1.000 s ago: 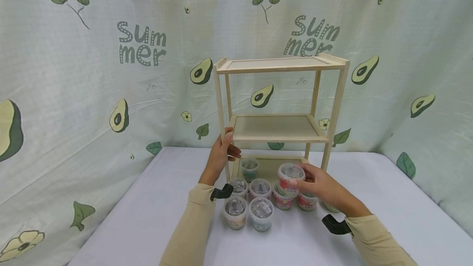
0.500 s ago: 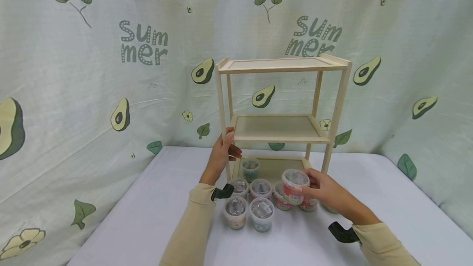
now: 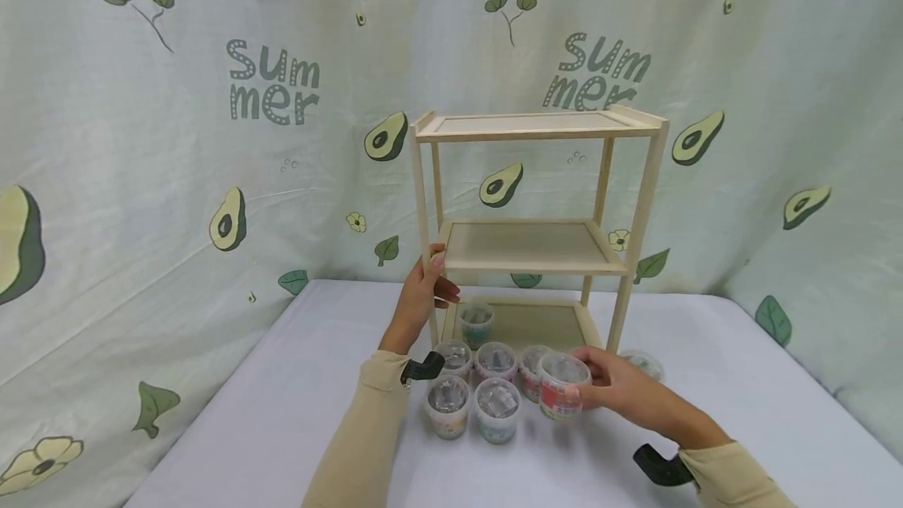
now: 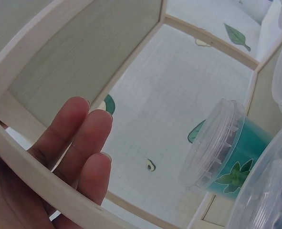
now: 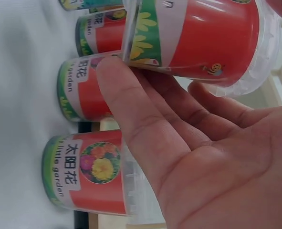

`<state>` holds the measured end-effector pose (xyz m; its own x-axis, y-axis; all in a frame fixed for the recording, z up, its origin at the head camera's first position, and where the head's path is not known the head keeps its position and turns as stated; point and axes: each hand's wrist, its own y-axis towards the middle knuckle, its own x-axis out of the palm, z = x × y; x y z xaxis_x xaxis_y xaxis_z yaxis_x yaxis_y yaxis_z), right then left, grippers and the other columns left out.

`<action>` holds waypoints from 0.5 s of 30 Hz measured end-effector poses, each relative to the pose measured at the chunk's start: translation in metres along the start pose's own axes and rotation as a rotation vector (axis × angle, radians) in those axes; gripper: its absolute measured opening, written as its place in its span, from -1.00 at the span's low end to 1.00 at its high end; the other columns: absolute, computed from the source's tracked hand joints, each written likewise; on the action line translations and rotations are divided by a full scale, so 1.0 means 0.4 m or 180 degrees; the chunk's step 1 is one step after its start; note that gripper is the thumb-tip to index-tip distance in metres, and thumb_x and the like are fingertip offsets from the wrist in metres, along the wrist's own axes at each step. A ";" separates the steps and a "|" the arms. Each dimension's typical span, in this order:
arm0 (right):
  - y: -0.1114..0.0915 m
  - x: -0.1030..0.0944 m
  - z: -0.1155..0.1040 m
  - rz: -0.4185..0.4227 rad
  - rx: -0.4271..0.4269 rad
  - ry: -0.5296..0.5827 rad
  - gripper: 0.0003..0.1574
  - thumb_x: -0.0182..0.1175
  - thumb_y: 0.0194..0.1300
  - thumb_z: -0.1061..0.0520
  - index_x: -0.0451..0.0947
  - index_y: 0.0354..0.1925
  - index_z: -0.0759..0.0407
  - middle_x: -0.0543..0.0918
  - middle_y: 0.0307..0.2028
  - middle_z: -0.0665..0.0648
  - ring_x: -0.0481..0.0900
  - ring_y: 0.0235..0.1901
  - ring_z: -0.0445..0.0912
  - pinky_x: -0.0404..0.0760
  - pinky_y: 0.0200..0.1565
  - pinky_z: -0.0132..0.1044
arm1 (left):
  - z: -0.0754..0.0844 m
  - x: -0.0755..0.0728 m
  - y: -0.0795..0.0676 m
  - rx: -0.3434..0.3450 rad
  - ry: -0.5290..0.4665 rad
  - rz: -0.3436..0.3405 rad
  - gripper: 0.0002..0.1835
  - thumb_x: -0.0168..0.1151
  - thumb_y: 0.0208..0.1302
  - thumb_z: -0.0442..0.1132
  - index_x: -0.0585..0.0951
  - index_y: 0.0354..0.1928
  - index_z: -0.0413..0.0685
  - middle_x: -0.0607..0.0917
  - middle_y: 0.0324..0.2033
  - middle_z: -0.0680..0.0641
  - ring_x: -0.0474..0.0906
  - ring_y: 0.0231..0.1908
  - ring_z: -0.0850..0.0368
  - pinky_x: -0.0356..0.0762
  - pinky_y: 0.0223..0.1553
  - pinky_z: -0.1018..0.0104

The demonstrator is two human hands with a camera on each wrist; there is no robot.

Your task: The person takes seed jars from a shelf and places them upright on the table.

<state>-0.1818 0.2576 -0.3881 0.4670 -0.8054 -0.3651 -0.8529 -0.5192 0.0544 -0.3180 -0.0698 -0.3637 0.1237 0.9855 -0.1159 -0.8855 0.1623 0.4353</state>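
My left hand (image 3: 416, 300) holds the left front post (image 3: 421, 194) of a wooden three-tier shelf (image 3: 539, 136), its fingers reaching round behind it. My right hand (image 3: 624, 386) pinches a clear-lidded plastic cup (image 3: 560, 397) with a red label, between thumb and fingers. In the right wrist view this cup (image 5: 212, 38) is above other red-labelled cups (image 5: 98, 171) standing on the table. One teal cup (image 3: 476, 328) stands on the bottom shelf at the left; the left wrist view shows a green plant on its label.
Several lidded cups (image 3: 498, 414) stand in two rows before the shelf. Behind my right hand another cup's lid (image 3: 647, 365) shows, partly hidden. A white cloth (image 3: 282, 414) covers the table, and a printed curtain (image 3: 176, 179) hangs behind.
My right hand has brought the red-labelled cup down and towards me, from above the row to in front of it. The left hand stays on the post.
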 end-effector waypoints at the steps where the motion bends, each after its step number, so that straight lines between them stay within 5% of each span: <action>1: 0.000 0.003 0.003 -0.0017 -0.0001 -0.0016 -0.33 0.23 0.40 0.10 0.26 0.25 0.51 0.61 0.00 0.25 0.61 -0.02 -0.01 0.62 -0.07 -0.24 | 0.000 -0.002 0.000 -0.0009 0.0003 -0.0017 -0.42 -0.13 0.57 0.20 0.30 0.47 0.12 0.69 -0.38 -0.33 0.71 -0.36 -0.31 0.57 -0.38 0.13; 10: -0.012 0.020 0.032 -0.0183 -0.0099 -0.0424 -0.36 0.34 0.32 0.10 0.35 0.20 0.40 0.59 0.00 0.21 0.61 -0.03 -0.10 0.56 -0.07 -0.33 | 0.032 -0.006 -0.012 -0.0141 -0.0023 -0.0191 -0.44 -0.18 0.63 0.02 0.21 0.52 -0.06 0.64 -0.27 -0.52 0.65 -0.24 -0.49 0.56 -0.21 -0.20; 15: -0.013 0.023 0.045 -0.0228 -0.0108 -0.0685 -0.34 0.39 0.27 0.05 0.41 0.21 0.30 0.62 0.00 0.14 0.60 -0.01 -0.15 0.56 -0.06 -0.34 | 0.029 -0.002 -0.013 -0.0119 -0.0006 -0.0130 -0.43 -0.16 0.62 0.07 0.23 0.51 -0.01 0.66 -0.29 -0.49 0.67 -0.27 -0.44 0.58 -0.24 -0.16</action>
<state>-0.1773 0.2581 -0.4083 0.4623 -0.6885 -0.5588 -0.8094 -0.5850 0.0511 -0.3083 -0.0709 -0.3557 0.1609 0.9782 -0.1312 -0.8958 0.2005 0.3967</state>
